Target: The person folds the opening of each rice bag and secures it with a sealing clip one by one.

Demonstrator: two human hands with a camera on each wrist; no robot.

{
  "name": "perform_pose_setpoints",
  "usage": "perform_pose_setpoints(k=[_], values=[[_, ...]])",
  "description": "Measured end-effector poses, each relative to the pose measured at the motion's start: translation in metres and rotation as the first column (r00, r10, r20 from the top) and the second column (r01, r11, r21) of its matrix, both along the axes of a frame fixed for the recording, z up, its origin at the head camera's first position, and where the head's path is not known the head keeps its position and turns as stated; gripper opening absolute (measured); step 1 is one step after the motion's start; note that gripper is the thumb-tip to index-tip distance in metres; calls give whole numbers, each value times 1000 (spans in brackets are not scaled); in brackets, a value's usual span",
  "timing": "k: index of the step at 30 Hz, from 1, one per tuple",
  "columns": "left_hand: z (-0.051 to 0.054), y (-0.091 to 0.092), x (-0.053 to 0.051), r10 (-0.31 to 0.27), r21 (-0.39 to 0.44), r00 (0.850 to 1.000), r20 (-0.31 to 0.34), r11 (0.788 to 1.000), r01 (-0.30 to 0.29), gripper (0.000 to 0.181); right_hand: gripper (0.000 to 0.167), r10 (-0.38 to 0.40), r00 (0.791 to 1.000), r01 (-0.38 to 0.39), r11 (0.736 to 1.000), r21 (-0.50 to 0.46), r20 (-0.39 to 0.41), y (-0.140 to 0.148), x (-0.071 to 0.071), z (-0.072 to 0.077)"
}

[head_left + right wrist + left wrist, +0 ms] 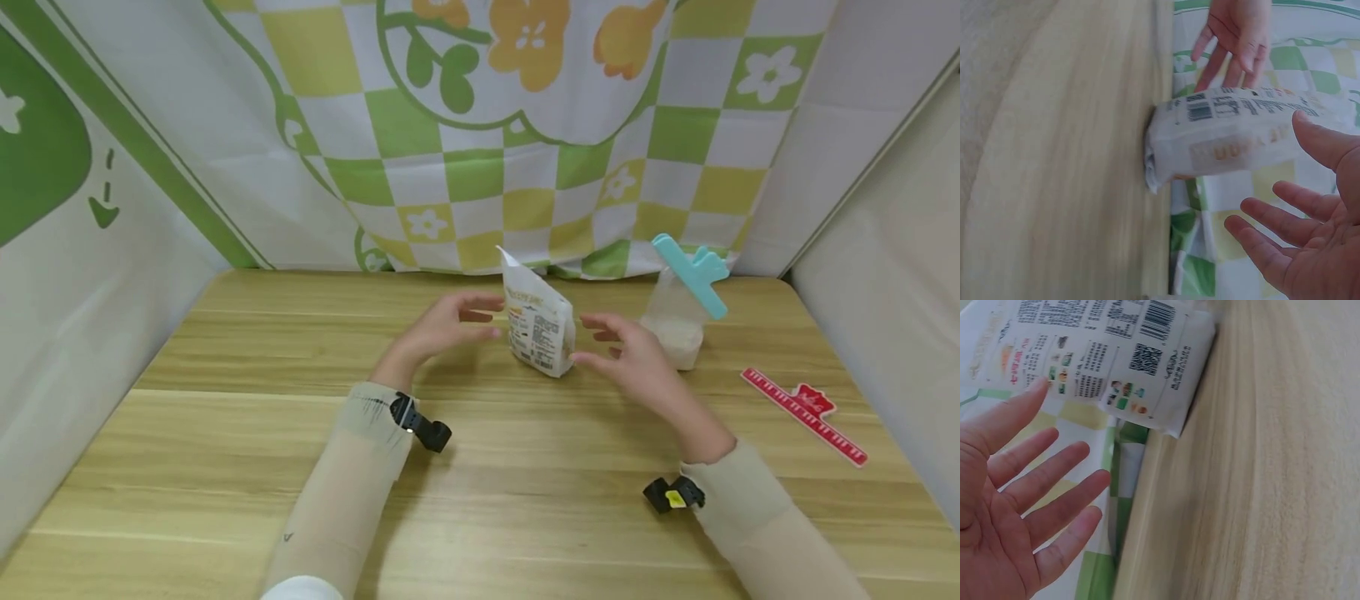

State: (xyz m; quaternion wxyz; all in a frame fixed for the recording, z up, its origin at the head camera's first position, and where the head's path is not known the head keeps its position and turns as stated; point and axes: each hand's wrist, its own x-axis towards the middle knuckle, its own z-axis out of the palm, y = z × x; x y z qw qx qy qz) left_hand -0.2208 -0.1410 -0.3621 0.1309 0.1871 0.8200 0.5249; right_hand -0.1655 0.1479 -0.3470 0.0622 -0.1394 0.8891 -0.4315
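Observation:
A white printed food bag (536,329) stands upright on the wooden table, its top narrowing to a point. Text, a barcode and a QR code show on the bag (1141,359) in the left wrist view. My left hand (450,323) is at its left side, fingers spread and apart from it in the left wrist view. On the other side is my right hand (630,358), fingers extended toward the bag. A gap shows between the right hand (1310,219) and the bag (1229,137) in the right wrist view. Neither hand grips anything.
Behind my right hand stands a clear bag of pale contents (675,325), with a light-blue bag clip (692,275) across its top. A red bag clip (806,414) lies flat on the table (525,500) at the right. A checkered cloth (480,183) hangs along the back edge.

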Motion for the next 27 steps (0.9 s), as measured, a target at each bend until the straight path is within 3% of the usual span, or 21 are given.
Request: perform_pose_setpoints(k=[8, 17, 21, 27], values=[[-2, 8, -4, -39, 8, 999, 24, 999, 39, 63, 68, 25, 999, -26, 999, 28, 27, -13, -8, -9], [-9, 16, -7, -102, -33, 995, -8, 994, 102, 61, 66, 18, 1000, -18, 998, 57, 11, -17, -9, -13], [-12, 20, -8, -109, -67, 994, -18, 992, 107, 59, 65, 19, 1000, -20, 999, 44, 19, -20, -10, -13], [-14, 22, -10, -132, -41, 991, -4, 990, 132, 58, 64, 18, 999, -19, 1000, 21, 46, -22, -13, -16]])
